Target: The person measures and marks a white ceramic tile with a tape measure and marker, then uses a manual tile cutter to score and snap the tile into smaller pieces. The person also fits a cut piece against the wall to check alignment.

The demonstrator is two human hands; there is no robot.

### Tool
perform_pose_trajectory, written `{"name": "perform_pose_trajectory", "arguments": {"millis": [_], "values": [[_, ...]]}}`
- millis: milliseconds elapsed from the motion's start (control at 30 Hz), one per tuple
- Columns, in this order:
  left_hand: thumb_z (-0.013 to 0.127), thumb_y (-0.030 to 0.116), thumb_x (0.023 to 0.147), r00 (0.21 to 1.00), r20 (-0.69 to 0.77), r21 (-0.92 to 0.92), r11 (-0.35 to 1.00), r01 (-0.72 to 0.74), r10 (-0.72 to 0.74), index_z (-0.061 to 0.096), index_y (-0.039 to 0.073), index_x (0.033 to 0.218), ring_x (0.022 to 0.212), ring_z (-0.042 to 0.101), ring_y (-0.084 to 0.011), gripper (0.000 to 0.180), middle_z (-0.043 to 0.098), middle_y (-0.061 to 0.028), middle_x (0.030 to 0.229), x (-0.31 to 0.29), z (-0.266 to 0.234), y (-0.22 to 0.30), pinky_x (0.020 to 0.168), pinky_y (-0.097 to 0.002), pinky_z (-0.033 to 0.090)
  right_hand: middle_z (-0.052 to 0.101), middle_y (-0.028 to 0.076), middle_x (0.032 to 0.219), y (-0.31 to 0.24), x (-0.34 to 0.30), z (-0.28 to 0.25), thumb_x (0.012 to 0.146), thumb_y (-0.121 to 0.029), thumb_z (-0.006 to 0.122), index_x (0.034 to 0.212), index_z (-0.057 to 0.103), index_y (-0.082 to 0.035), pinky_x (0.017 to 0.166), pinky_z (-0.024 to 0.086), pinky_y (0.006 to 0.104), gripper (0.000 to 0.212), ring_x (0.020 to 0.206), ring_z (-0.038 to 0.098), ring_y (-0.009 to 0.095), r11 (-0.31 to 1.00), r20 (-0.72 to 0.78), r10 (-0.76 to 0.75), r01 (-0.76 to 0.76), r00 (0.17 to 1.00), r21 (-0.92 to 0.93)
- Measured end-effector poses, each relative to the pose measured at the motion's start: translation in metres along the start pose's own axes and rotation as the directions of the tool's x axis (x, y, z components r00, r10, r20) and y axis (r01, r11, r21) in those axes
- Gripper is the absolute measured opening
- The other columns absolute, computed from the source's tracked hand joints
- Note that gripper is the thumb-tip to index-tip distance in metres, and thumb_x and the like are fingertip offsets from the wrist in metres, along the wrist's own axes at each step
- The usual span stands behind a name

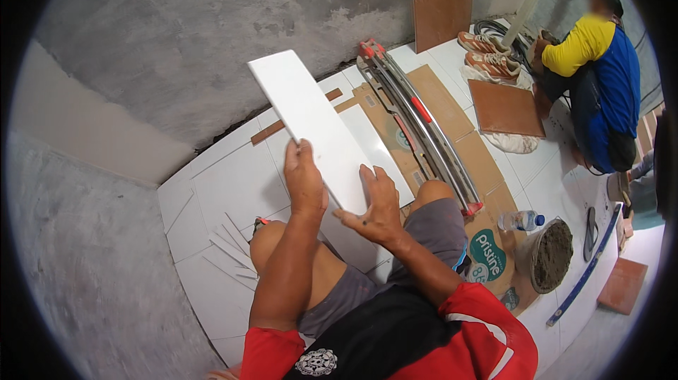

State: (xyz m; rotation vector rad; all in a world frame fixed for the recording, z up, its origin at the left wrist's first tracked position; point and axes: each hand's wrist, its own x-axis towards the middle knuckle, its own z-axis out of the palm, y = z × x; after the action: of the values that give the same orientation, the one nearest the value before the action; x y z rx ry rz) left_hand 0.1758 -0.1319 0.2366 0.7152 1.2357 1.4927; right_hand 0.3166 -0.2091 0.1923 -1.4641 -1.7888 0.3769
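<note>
A long white tile is held up at a slant above my knees. My left hand grips its left edge, with the thumb along that side. At the tile's lower end, my right hand has its fingers over the white face and its thumb near the bottom corner. Another white tile lies partly beneath it on the cardboard. Just right of the tiles rests a manual tile cutter with metal rails and red ends.
Thin white offcuts lie by my left knee. A brown strip is near the wall. To the right are a water bottle, a bucket of mortar, a blue level, brown tiles and shoes. A co-worker squats there.
</note>
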Motion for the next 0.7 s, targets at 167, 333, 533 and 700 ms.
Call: {"name": "perform_pose_trajectory", "arguments": {"millis": [167,333,533,700], "values": [[0.045,0.024,0.108,0.973,-0.159,-0.116,0.975,-0.187,0.168,0.059,-0.001,0.120,0.103,0.061,-0.0151,0.031,0.065,-0.0082,0.109,-0.001,-0.026,0.018,0.090,-0.0300,0.052,0.055,0.025,0.129,-0.016,0.017,-0.032,0.078,-0.023,0.087,0.147,0.042,0.005,0.097,0.048,0.0411,0.087,0.116,0.058,0.035,0.929,-0.004,-0.080,0.076,0.997,0.362],[0.043,0.026,0.108,0.986,-0.138,-0.227,0.966,-0.127,0.097,0.060,0.001,0.112,0.099,0.062,-0.0169,0.030,0.064,-0.0067,0.105,-0.009,-0.041,0.034,0.088,-0.0317,0.052,0.059,0.016,0.111,-0.039,0.024,-0.062,0.084,-0.004,0.077,0.138,0.055,0.004,0.072,0.049,0.0298,0.058,0.092,0.058,0.020,0.871,0.155,-0.132,0.040,0.979,0.490],[0.042,0.027,0.108,0.996,-0.001,-0.322,0.943,-0.089,0.094,0.059,0.000,0.121,0.101,0.062,-0.0192,0.034,0.065,-0.0088,0.110,-0.012,-0.029,0.038,0.090,-0.0335,0.052,0.060,0.014,0.108,-0.049,0.020,-0.079,0.085,0.001,0.073,0.137,0.057,0.003,0.067,0.048,0.0264,0.054,0.086,0.059,0.018,0.816,0.035,-0.237,0.180,0.971,0.549],[0.043,0.026,0.108,0.997,0.034,-0.472,0.880,-0.048,0.073,0.059,0.002,0.122,0.104,0.062,-0.0183,0.033,0.065,-0.0091,0.115,-0.004,-0.040,0.027,0.092,-0.0342,0.052,0.063,0.017,0.110,-0.063,0.021,-0.072,0.085,0.000,0.072,0.137,0.057,0.002,0.071,0.052,0.0324,0.054,0.091,0.064,0.026,0.842,0.047,-0.273,0.215,0.961,0.494]]}}
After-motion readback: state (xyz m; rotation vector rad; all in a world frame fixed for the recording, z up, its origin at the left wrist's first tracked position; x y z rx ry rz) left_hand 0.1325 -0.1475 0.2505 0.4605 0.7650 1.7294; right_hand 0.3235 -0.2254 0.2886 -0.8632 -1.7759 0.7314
